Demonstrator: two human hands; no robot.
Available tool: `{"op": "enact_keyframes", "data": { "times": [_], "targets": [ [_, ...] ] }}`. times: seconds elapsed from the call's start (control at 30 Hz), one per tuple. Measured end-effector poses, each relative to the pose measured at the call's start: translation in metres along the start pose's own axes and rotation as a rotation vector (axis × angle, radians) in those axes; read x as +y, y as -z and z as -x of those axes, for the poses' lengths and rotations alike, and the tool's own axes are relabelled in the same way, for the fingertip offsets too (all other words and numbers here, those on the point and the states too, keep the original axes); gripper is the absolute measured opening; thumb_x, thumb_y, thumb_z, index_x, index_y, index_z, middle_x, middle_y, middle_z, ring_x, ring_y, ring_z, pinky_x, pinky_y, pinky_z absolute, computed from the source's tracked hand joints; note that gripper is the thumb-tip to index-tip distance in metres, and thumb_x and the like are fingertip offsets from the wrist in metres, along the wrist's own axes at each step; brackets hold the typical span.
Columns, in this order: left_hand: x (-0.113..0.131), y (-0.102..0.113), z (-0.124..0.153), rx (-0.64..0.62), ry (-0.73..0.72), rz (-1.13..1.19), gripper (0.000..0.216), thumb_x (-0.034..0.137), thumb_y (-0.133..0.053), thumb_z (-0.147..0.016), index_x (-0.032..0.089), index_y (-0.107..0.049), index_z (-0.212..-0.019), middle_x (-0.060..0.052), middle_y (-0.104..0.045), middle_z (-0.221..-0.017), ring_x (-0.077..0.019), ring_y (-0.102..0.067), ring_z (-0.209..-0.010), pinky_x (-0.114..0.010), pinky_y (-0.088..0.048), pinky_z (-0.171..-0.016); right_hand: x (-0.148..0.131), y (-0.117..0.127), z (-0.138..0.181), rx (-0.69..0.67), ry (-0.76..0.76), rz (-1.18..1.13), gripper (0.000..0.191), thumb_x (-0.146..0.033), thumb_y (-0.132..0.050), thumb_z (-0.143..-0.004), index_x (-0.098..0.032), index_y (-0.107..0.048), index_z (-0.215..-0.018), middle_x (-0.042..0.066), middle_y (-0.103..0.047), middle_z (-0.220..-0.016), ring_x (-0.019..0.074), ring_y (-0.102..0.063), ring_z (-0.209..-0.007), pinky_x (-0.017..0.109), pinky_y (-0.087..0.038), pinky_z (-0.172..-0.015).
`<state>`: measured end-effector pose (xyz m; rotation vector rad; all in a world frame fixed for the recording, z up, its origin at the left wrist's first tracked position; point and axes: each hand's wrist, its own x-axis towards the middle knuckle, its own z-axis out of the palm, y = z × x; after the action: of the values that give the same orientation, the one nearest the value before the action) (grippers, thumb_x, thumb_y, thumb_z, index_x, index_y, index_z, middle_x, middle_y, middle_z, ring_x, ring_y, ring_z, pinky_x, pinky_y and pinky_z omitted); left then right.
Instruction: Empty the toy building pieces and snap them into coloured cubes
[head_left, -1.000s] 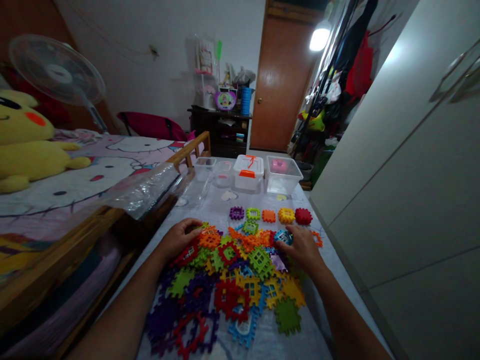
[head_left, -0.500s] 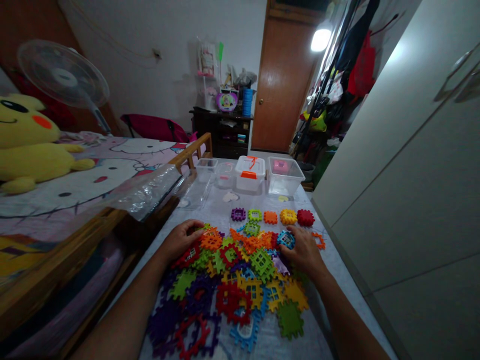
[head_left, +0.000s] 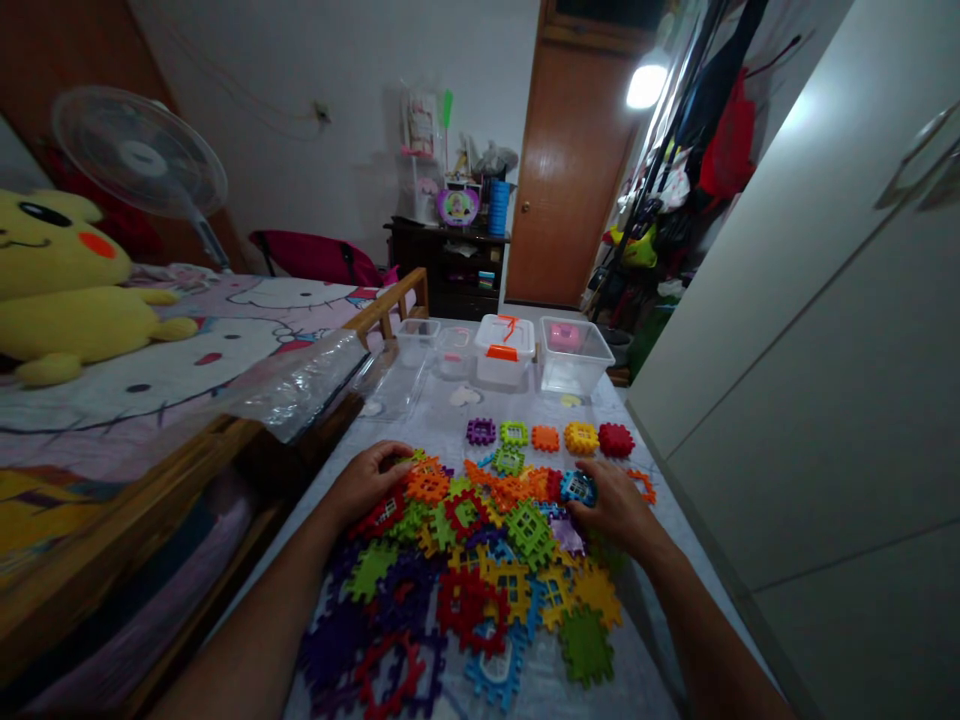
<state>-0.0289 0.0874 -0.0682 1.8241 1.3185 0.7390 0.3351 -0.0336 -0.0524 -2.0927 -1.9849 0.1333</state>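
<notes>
Clock: I take the middle of the pile as its centre, with twelve on the side away from the person.
Pile: notched plastic pieces, overlapping in many colours on a pale cloth, purple mostly around eight, a dark green square at four.
Right hand: at two, this hand is partly closed, thumb and fingers around a blue notched piece.
Left hand: at ten, this hand has its fingers bent and thumb apart, beside an orange lattice piece; I cannot tell whether it grips anything.
Row: from twelve to past one sit a purple block, green block, orange block, yellow block and red block, near but apart.
Boxes: beyond the row, a lidded box with an orange clasp at twelve, an uncovered clear box at one.
Bed: a yellow plush toy sits on it, at ten.
</notes>
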Motion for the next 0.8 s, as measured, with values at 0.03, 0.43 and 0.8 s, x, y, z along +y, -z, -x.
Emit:
{"op": "enact_keyframes", "data": {
  "times": [0.03, 0.43, 0.8],
  "targets": [
    [-0.001, 0.0, 0.0, -0.004, -0.001, 0.0, 0.044, 0.053, -0.06, -0.07, 0.017, -0.067, -0.094, -0.006, -0.07, -0.093, -0.025, -0.063, -0.087, -0.036, -0.048, -0.083, 0.0, 0.003, -0.001, -0.026, 0.016, 0.009, 0.055, -0.027, -0.065, -0.07, -0.011, -0.057, -0.123, 0.017, -0.062, -0.122, 0.0306, -0.056, -0.114, 0.041, -0.04, -0.098],
    [-0.005, 0.0, -0.001, -0.007, -0.011, 0.026, 0.039, 0.05, -0.062, -0.072, 0.018, -0.067, -0.094, -0.006, -0.07, -0.095, -0.0248, -0.065, -0.088, -0.036, -0.049, -0.083, -0.056, 0.018, -0.059, -0.057, 0.242, -0.083, 0.059, -0.027, -0.068, -0.07, -0.015, -0.053, -0.126, 0.013, -0.062, -0.119, 0.0266, -0.054, -0.109, 0.037, -0.04, -0.092],
    [-0.015, -0.003, -0.004, -0.002, -0.056, 0.046, 0.031, 0.041, -0.06, -0.076, 0.018, -0.067, -0.094, -0.005, -0.07, -0.094, -0.0224, -0.064, -0.085, -0.033, -0.05, -0.08, -0.139, -0.034, -0.136, -0.094, 0.378, -0.06, 0.062, -0.035, -0.069, -0.07, -0.019, -0.052, -0.128, 0.01, -0.061, -0.122, 0.029, -0.047, -0.114, 0.041, -0.034, -0.094]
  ]
}}
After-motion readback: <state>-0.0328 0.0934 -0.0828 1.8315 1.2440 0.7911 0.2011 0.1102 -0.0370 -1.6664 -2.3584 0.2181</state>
